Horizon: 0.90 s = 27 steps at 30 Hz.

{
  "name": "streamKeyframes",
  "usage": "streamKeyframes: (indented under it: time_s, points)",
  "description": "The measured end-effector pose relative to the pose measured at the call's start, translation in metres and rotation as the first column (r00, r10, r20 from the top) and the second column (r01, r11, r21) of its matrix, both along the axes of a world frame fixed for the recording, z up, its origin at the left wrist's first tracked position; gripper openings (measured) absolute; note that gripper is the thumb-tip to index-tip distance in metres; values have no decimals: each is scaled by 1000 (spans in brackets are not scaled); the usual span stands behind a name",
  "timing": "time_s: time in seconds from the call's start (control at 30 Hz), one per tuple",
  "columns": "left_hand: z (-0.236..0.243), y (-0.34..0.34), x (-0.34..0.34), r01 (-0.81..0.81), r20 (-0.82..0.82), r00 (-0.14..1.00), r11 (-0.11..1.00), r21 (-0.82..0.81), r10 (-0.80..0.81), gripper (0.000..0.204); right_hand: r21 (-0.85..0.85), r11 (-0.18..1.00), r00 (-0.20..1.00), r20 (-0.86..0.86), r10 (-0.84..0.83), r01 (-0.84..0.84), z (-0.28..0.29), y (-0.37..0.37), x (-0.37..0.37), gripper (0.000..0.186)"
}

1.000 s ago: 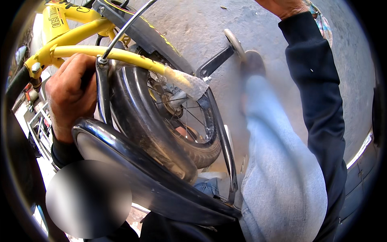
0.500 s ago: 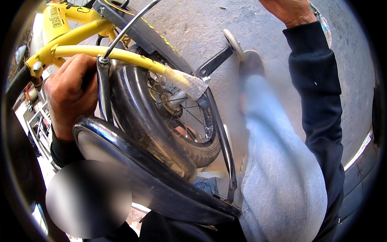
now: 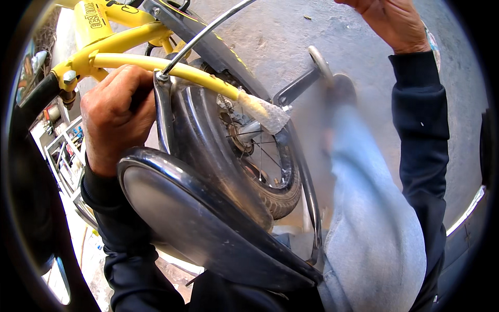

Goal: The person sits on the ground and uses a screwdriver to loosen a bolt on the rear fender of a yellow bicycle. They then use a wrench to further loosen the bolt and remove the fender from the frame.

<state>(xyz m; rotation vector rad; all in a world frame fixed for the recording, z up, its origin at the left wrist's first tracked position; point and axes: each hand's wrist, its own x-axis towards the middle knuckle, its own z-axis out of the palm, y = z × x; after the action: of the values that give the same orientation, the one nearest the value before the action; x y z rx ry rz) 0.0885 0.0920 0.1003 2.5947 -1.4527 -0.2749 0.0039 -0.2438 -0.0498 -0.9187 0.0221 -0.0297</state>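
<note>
A yellow bicycle frame [image 3: 130, 61] lies at the upper left, its tube end wrapped in clear plastic film [image 3: 267, 115]. My left hand [image 3: 117, 112] is closed against the upper end of a black metal bar [image 3: 164, 112], just below a bolt joining bar and tube. Whatever its fingers grip is hidden. From that bolt a thin metal rod [image 3: 208, 30] curves out through the top edge. My right hand [image 3: 394, 23] is raised at the top right, its fingertips cut off by the picture's edge. The rear wheel [image 3: 280, 200] shows beneath a black mudguard [image 3: 200, 145].
A large black padded seat [image 3: 208, 229] fills the lower middle. The crank and pedal [image 3: 319, 61] stick out over the concrete floor [image 3: 270, 36]. My jeans-covered leg [image 3: 371, 208] stands right of the wheel. A white metal rack [image 3: 67, 161] is at the left.
The bicycle and both hands appear farther right in the picture, and more of my left sleeve shows. My left hand stays closed by the bolt; my right stays raised.
</note>
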Motion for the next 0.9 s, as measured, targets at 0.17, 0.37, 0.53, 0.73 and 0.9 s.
streamKeyframes:
  time_s: [0.17, 0.37, 0.53, 0.73, 0.9]
  points:
    - [0, -1, 0, -22, -4, 1000, 1000, 7, 22, 12, -33, 998, 992, 119, -40, 45, 5, -1, 0, 35]
    - [1, 0, 1, -45, -20, 999, 999, -2, 45, 12, -72, 997, 999, -28, 31, -33, -5, -6, 0, 34]
    - [0, 0, 2, -13, -17, 1000, 1000, -9, 12, 12, -104, 995, 986, -166, -10, -7, -1, -4, -1, 30]
    - [0, 0, 2, -36, -29, 999, 999, -10, 36, 12, -128, 991, 947, -322, -15, -28, 9, 1, -2, 41]
    - [1, -2, 0, -40, -24, 999, 999, 5, 40, 12, -95, 995, 969, -244, -37, 14, 6, 4, -5, 37]
